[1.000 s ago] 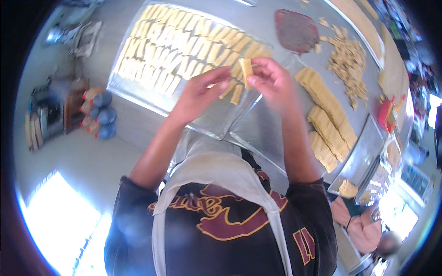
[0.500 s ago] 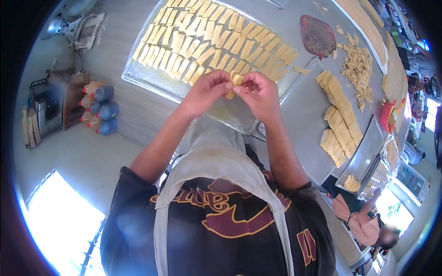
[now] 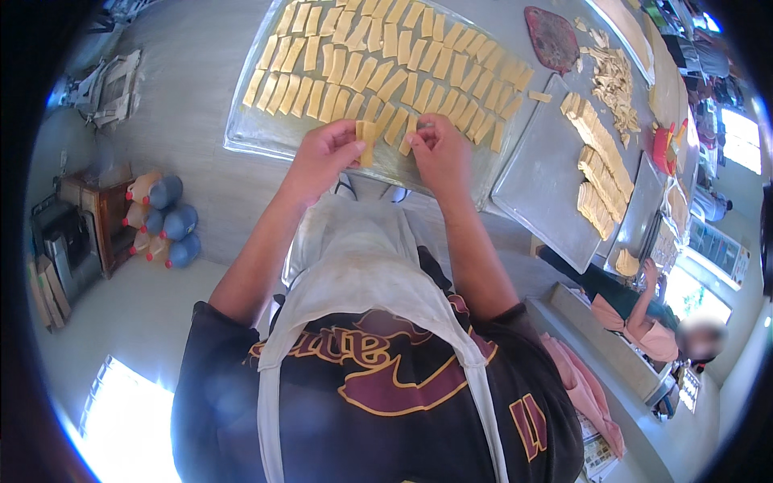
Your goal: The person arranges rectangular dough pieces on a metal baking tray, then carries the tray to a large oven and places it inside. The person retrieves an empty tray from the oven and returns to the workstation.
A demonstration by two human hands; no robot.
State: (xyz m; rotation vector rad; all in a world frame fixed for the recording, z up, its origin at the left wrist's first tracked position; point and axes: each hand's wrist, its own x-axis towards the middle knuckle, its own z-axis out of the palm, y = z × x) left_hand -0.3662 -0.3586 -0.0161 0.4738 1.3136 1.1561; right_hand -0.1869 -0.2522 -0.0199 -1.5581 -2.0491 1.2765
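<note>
My left hand pinches a few pale yellow dough strips, held upright over the near edge of a metal tray. Between the thumb and fingers of my right hand is a single dough strip, just to the right and over the same edge. Rows of similar flat strips cover most of this tray, laid side by side. The near rows end close to my fingertips.
To the right, a second metal tray carries overlapping rows of dough strips. Beyond lie dough scraps and a worn red board. A red container stands farther right, near a co-worker's arm. Blue jugs sit on the left.
My hands, close together before, have moved apart, with one strip now in the right hand and the rest in the left. The view has shifted slightly.
</note>
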